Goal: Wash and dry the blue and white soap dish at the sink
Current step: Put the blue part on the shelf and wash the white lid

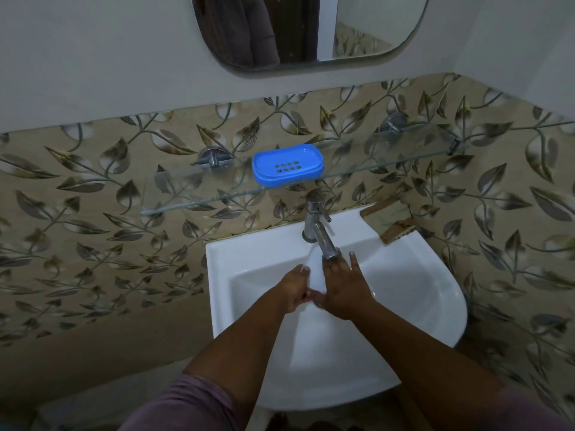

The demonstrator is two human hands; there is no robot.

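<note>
The blue part of the soap dish point(287, 163), with slots in its floor, lies on the glass shelf point(186, 194) above the sink. Both hands are down in the white basin point(420, 275), right under the spout of the chrome tap point(320, 228). Between them is the white part of the soap dish point(315, 273), standing nearly on edge. My left hand point(294, 289) grips its left side with curled fingers. My right hand point(342, 286) lies against its right side with straight, spread fingers. Whether water is running is unclear.
A mirror point(311, 29) hangs on the wall above the shelf. Leaf-patterned tiles point(93, 231) cover the wall behind and beside the basin. The shelf's front edge juts out just above the tap handle. Two brown brackets point(395, 231) sit at the basin's back right.
</note>
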